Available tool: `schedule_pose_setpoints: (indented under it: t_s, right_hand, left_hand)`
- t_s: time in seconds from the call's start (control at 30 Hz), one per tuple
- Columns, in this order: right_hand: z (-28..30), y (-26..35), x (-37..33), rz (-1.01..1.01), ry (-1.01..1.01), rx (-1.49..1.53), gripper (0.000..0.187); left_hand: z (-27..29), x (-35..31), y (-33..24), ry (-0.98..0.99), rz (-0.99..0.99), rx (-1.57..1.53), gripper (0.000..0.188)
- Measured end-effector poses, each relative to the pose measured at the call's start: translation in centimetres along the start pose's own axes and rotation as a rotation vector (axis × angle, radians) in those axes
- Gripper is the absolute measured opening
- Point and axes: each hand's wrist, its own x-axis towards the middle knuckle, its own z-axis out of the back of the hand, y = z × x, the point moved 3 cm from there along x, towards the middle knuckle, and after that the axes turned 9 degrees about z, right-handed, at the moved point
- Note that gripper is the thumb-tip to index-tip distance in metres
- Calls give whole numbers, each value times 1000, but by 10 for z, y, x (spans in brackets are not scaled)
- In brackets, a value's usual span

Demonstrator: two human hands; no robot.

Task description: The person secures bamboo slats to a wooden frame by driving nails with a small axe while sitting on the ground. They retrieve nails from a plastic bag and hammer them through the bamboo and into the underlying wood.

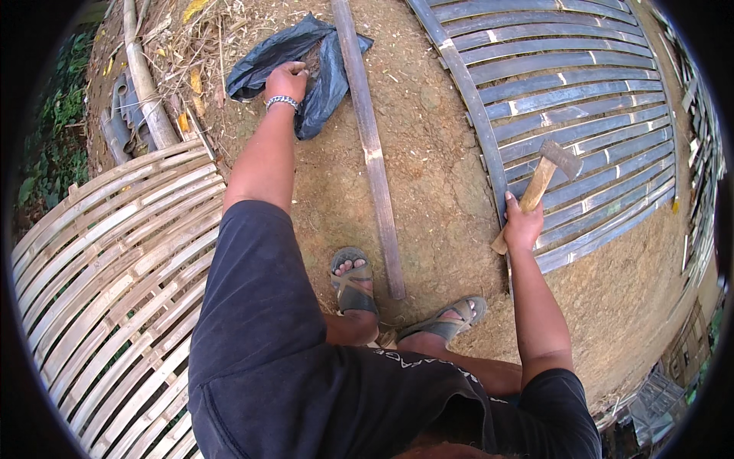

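My left hand (287, 82) is over the opening of a dark plastic bag (327, 90) on the ground. Its fingers are curled together, and whatever they may pinch is hidden. A chain bracelet circles that wrist. On the right, my right hand (524, 223) is closed around the wooden handle of a hammer (540, 183), whose metal head points up and away. The hammer is held over the near left edge of a dark slatted bamboo panel (566, 99). Between my hands lies a long split-bamboo strip (372, 153), its far part passing beside the bag.
A pale slatted bamboo panel (115, 283) stretches along the left. Beyond it lie a bamboo pole (147, 92) and dry litter. My sandalled feet (355, 283) stand on bare earth by the strip's near end. More slats (699, 153) run along the far right.
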Motion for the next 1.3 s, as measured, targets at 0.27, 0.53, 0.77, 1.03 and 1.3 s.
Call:
schedule_pose_setpoints:
  t_s: [0.27,0.53,0.77,1.03,1.3]
  right_hand:
    - [3,-10,3,25,-16,-59,49]
    - [0,9,-4,-4,2,31,43]
    - [2,-28,8,-9,-19,-98,54]
    - [10,-4,-1,-87,2,18,50]
    - [4,-17,-8,-69,-101,199,46]
  left_hand:
    - [-9,4,-32,-37,17,126,26]
    - [-14,19,-16,15,-44,53,19]
    - [4,11,-22,-123,-164,-14,20]
    - [-17,-165,-142,162,-469,-527,14]
    - [-111,-326,-188,758,-393,-713,19]
